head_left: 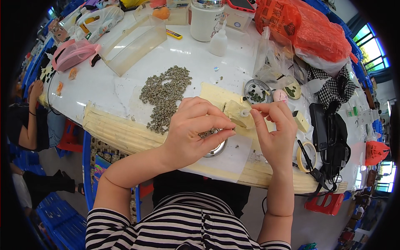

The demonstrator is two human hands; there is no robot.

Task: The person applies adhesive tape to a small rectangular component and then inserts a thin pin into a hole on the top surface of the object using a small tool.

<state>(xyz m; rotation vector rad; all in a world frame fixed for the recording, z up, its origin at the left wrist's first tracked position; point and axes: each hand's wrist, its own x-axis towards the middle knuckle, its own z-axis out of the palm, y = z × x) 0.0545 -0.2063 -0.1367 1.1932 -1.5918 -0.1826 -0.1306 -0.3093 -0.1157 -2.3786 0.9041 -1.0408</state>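
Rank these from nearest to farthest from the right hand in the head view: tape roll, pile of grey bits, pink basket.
From the right hand:
1. Tape roll, just right of it at the table edge.
2. Pile of grey bits, left, mid-table.
3. Pink basket, far left corner.

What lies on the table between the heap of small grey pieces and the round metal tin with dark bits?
In the head view, between the heap of grey pieces and the round tin, lies a pale yellow sheet on the white table.

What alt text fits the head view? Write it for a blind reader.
The left hand pinches a tiny piece over a round metal dish, while the right hand holds a small white-tipped tool. A pile of small grey pieces lies beyond.
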